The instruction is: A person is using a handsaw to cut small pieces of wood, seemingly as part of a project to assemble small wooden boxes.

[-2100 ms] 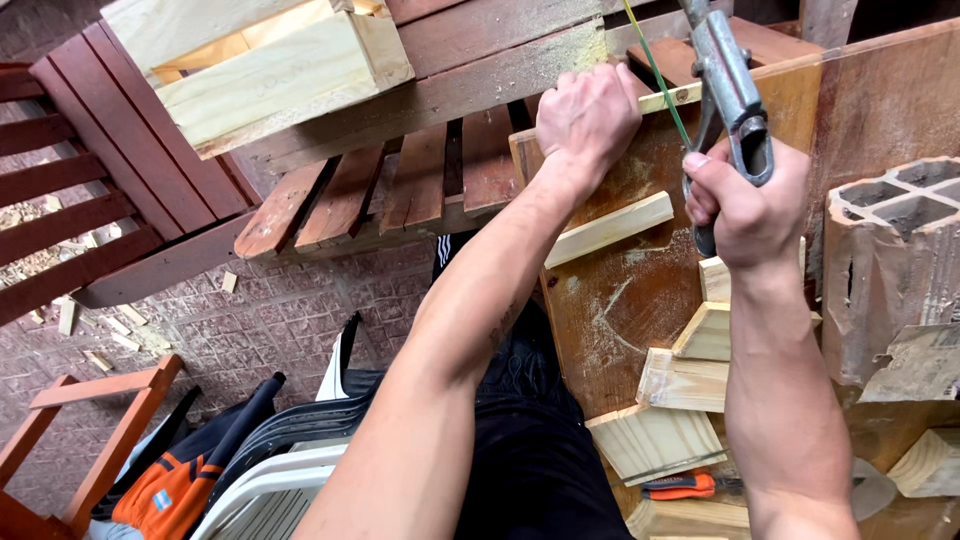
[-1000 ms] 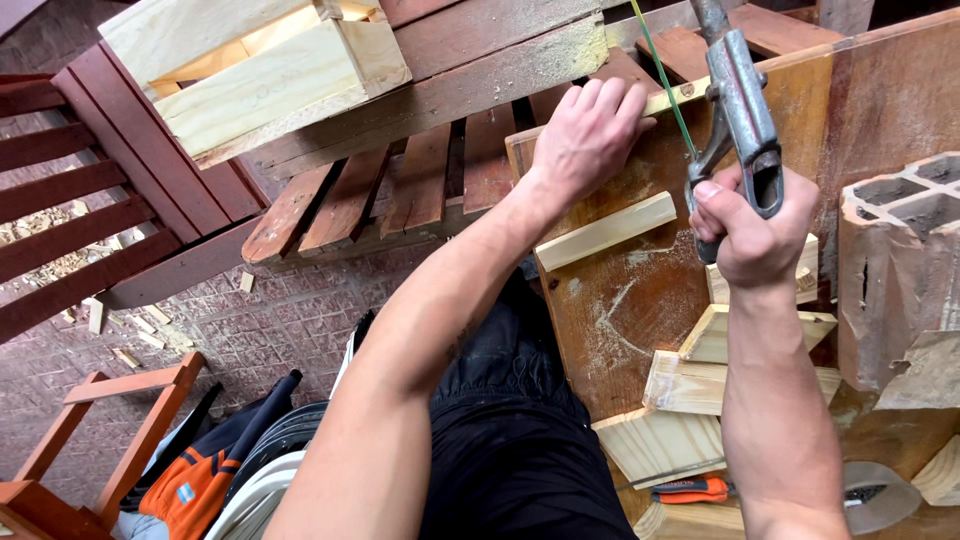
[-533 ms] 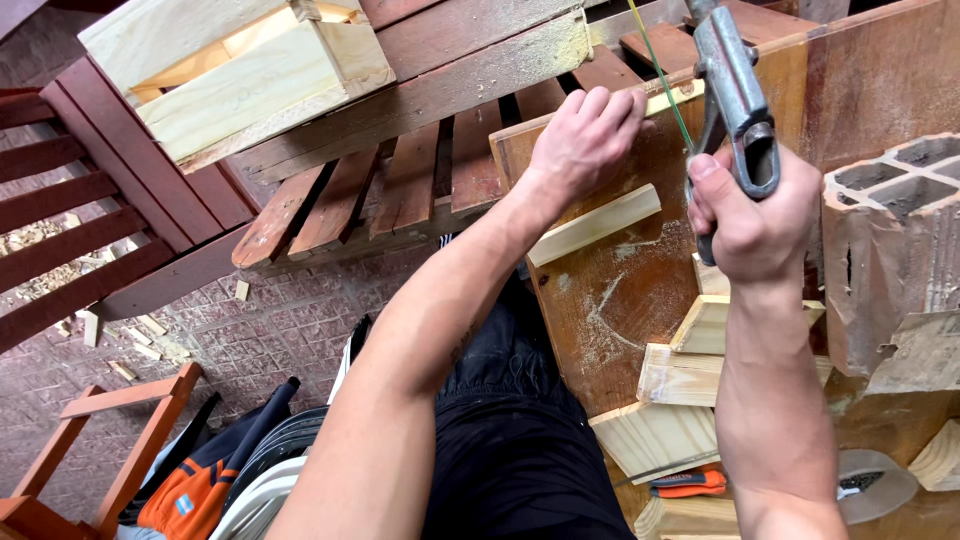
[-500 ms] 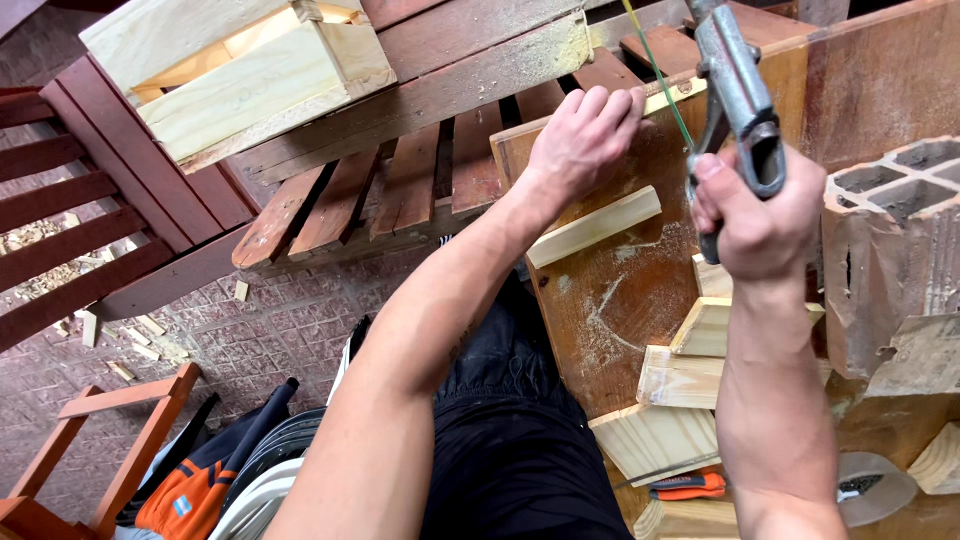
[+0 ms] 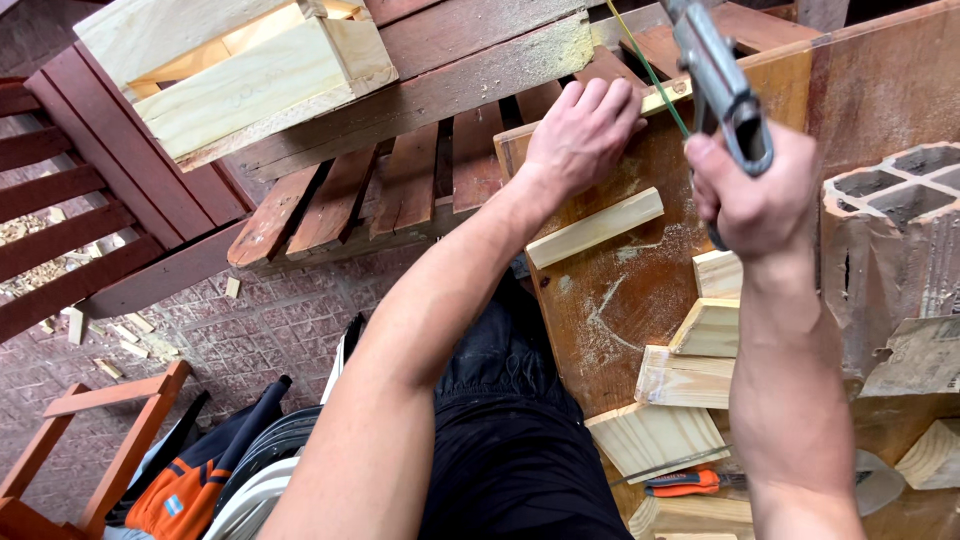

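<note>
The left hand (image 5: 585, 135) lay palm down at the end of a bare, nearly straight forearm, fingers curled forward, while the right hand (image 5: 755, 195) was clenched in a fist, wrist raised, forearm upright.

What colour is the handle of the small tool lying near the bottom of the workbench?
Orange, on the small tool; the head view shows it.

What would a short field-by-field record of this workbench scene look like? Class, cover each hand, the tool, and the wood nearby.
left hand: pressed flat on a thin wood strip at the far edge of the workbench
right hand: closed in a grip on a metal hand tool
loose block: lies on the bench, apart from both hands
cut pieces: stacked below the right hand
sawdust: scattered on the bench
pale crate: upper left, on red slats
</note>
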